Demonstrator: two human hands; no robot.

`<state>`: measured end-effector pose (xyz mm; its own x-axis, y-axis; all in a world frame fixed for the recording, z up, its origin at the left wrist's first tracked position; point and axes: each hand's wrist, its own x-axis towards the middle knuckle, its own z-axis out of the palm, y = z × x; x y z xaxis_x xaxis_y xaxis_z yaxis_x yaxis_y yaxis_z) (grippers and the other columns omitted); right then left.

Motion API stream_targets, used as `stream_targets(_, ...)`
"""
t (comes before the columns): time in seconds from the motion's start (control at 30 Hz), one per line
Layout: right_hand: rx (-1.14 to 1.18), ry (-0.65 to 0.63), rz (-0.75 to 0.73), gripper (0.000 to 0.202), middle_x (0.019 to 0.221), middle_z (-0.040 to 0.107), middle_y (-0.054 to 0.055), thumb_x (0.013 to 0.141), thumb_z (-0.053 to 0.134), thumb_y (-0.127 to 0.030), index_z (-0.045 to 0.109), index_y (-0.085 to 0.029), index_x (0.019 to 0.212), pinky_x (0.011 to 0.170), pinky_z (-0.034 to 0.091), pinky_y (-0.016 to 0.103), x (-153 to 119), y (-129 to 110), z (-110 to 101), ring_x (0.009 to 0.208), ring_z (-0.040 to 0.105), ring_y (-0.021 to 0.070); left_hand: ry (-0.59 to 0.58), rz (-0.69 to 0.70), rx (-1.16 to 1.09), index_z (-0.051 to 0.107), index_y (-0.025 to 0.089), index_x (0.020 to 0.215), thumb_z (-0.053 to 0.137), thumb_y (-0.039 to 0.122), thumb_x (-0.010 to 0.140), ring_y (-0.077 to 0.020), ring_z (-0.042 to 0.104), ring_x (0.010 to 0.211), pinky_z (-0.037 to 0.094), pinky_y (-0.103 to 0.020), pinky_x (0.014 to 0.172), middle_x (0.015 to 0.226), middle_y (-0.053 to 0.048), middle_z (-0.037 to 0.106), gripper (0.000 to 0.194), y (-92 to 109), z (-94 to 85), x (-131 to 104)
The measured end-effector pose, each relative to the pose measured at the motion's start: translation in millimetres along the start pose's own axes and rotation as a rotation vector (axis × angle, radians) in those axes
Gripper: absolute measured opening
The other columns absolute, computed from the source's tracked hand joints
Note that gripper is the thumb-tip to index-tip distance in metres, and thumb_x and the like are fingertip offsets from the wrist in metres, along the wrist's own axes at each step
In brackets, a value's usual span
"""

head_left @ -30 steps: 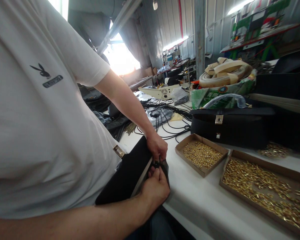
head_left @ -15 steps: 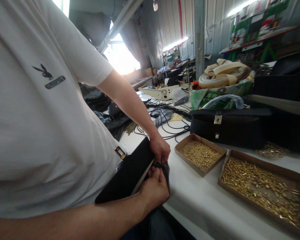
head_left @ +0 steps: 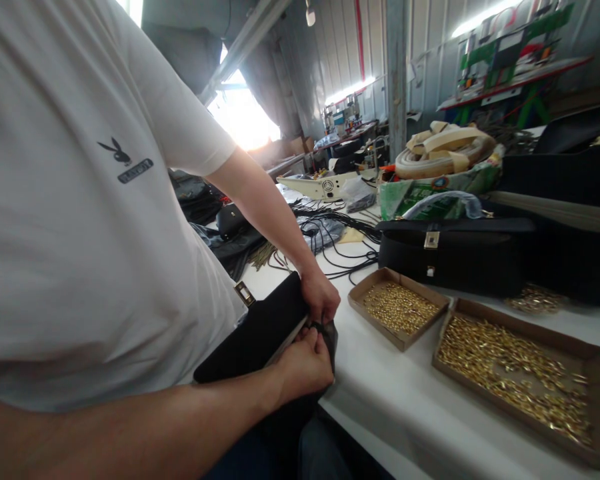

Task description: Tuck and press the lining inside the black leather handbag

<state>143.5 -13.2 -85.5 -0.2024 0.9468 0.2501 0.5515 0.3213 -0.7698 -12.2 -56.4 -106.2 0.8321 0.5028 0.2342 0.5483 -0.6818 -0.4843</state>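
A black handbag [head_left: 255, 333] is tilted against my body, its flap up and a gold clasp plate [head_left: 245, 293] at the flap's edge. My left hand [head_left: 320, 295] reaches over from the far side, fingers closed and pointing down at the bag's end. From the near side, my right hand [head_left: 307, 360] pinches a small black strap [head_left: 321, 327] at the opening, close under the left fingertips. Fingers partly hide the strap, and its attachment to the bag cannot be made out.
Two cardboard trays of small gold metal parts, a smaller tray [head_left: 400, 310] and a larger tray [head_left: 520, 373], lie on the white table [head_left: 375, 387]. Behind them stand another black handbag [head_left: 460, 257] and a green bag [head_left: 420, 200] under rolled tape. Black cords [head_left: 325, 233] spread farther back.
The small black strap has turned slightly between my fingers. The handbag's lower edge has risen a little, and my shirt has shifted right in view. Both hands stay at the bag's end.
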Motion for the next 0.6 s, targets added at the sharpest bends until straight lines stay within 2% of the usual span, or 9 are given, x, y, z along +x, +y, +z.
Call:
stream_targets(0.13,0.008,-0.017,0.07,0.073,0.115,0.082,0.012,0.096,0.069,-0.086,0.081,-0.023,0.13,0.089,0.066,0.05,-66,-14,-15,0.105,0.081,0.0316,0.062,0.032,-0.141,0.079,0.009,0.096,0.043,0.018,0.115,-0.0281,0.086,0.087,0.07,-0.043,0.061,0.089,-0.013,0.083,0.042,-17,-0.9,9)
stream_targets(0.17,0.01,-0.036,0.106,0.064,0.114,0.081,0.01,0.092,0.074,-0.087,0.082,-0.033,0.126,0.08,0.066,0.046,-97,-15,-17,0.112,0.081,0.0349,0.072,0.039,-0.196,0.079,0.009,0.099,0.044,0.021,0.117,-0.0273,0.085,0.089,0.071,-0.043,0.065,0.091,-0.012,0.083,0.041,-11,-2.2,2)
stream_targets(0.2,0.014,-0.061,0.155,0.033,0.107,0.08,0.012,0.088,0.084,-0.085,0.08,-0.058,0.107,0.061,0.061,0.044,-135,-16,-19,0.118,0.078,0.0388,0.077,0.046,-0.263,0.078,0.009,0.103,0.049,0.026,0.118,-0.0262,0.084,0.092,0.071,-0.043,0.069,0.094,-0.011,0.082,0.037,4,-4.5,-9)
stream_targets(0.23,0.02,-0.101,0.209,0.025,0.105,0.078,0.011,0.089,0.089,-0.076,0.079,-0.06,0.104,0.058,0.059,0.042,-178,-18,-22,0.121,0.076,0.0382,0.079,0.053,-0.344,0.078,0.01,0.107,0.055,0.031,0.117,-0.0249,0.083,0.094,0.072,-0.043,0.073,0.097,-0.01,0.082,0.032,27,-8.5,-25)
stream_targets(0.3,0.037,-0.203,0.341,0.026,0.105,0.078,0.008,0.095,0.089,-0.066,0.081,-0.048,0.112,0.068,0.065,0.043,-270,-32,-32,0.11,0.077,0.0366,0.071,0.066,-0.539,0.077,0.013,0.115,0.07,0.039,0.112,-0.0218,0.08,0.096,0.072,-0.041,0.081,0.104,-0.008,0.081,0.026,91,-26.7,-69)
stream_targets(0.37,0.065,-0.313,0.481,0.005,0.099,0.079,0.005,0.098,0.082,-0.044,0.083,-0.042,0.103,0.072,0.067,0.045,-344,-55,-49,0.096,0.079,0.0339,0.063,0.075,-0.755,0.077,0.018,0.113,0.064,0.034,0.114,-0.0216,0.076,0.096,0.071,-0.042,0.086,0.105,-0.009,0.08,0.02,159,-60.3,-115)
stream_targets(0.4,0.084,-0.361,0.537,0.01,0.099,0.079,0.003,0.098,0.077,-0.033,0.082,-0.041,0.1,0.077,0.067,0.043,-369,-67,-58,0.094,0.079,0.0309,0.065,0.071,-0.856,0.077,0.019,0.112,0.057,0.029,0.116,-0.0216,0.074,0.097,0.07,-0.042,0.089,0.103,-0.01,0.079,0.023,187,-79.8,-134)
stream_targets(0.5,0.178,-0.441,0.595,0.02,0.105,0.078,0.001,0.1,0.067,-0.015,0.078,-0.031,0.106,0.086,0.06,0.037,-395,-88,-75,0.099,0.078,0.025,0.148,0.013,-1.078,0.074,0.013,0.115,0.044,0.014,0.115,-0.0217,0.072,0.104,0.067,-0.042,0.099,0.103,-0.012,0.076,0.03,230,-122.8,-164)
stream_targets(0.6,0.257,-0.414,0.579,0.017,0.101,0.076,-0.001,0.102,0.071,-0.009,0.075,-0.026,0.104,0.082,0.053,0.03,-390,-87,-78,0.096,0.074,0.0202,0.231,-0.036,-1.148,0.073,0.01,0.116,0.045,0.008,0.113,-0.0221,0.071,0.108,0.065,-0.042,0.103,0.104,-0.012,0.075,0.028,234,-131.7,-163)
